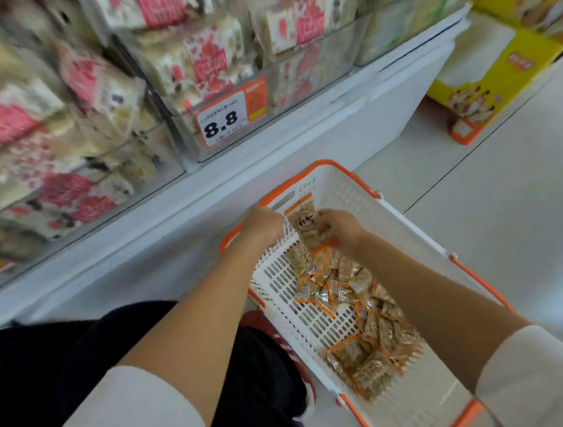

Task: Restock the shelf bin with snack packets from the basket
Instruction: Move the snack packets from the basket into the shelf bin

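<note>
At the basket's 12 o'clock end, right hand pinches an upright snack packet. Left hand, at the packet's 9 o'clock, is curled; cannot tell on what.

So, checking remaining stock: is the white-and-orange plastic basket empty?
No, a pile of orange-trimmed clear snack packets lies inside the white-and-orange plastic basket.

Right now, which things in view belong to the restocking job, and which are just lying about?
Job:
basket; loose snack packets in it; raised packet gripped by the right hand; left hand beside it; clear shelf bins, target bin unclear.

Lying about:
price tag; yellow cartons; pink-and-white packets already shelved.
</note>
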A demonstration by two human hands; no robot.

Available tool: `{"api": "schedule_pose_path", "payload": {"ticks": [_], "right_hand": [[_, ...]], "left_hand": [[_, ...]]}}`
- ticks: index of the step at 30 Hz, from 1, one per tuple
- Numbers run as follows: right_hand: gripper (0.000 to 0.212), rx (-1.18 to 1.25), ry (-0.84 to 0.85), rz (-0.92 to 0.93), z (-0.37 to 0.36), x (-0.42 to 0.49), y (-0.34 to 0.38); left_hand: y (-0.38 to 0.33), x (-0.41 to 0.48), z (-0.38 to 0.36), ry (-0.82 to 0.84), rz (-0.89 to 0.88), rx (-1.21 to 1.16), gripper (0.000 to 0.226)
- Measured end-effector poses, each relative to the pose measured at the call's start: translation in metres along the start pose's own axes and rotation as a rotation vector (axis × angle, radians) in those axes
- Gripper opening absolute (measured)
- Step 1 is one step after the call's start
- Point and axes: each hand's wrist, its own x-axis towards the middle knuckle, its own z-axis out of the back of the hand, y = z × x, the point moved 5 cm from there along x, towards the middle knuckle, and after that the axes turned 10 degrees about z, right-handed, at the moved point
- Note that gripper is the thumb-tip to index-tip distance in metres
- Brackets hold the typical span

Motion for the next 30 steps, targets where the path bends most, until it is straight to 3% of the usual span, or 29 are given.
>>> {"api": "schedule_pose_path", "payload": {"ticks": [2,4,7,13,19,30], "right_hand": [[0.049,0.071,0.106,0.053,-0.011,-0.024,0.045],[0.038,0.155,0.249,0.129,-0.026,-0.048,0.092],[0.032,0.192,0.356,0.236,-0.042,-0.072,0.152],[0.021,0.123,0.364,0.439,-0.056,-0.108,0.227],[0.014,-0.124,0.403,0.6,-0.083,-0.153,0.28],[0.008,-0.147,0.491,0.814,-0.155,-0.23,0.395]], "left_hand": [[-0.02,-0.025,0.015,-0.031,-0.057,-0.089,0.018],[-0.043,-0.05,0.031,-0.051,-0.174,-0.18,0.029],[-0.076,-0.087,0.065,-0.167,-0.316,-0.307,0.014],[-0.11,-0.146,0.126,-0.229,-0.446,-0.43,0.022],[-0.123,-0.197,0.179,-0.252,-0.524,-0.476,0.019],[-0.155,-0.298,0.295,-0.441,-0.747,-0.513,0.031]]}}
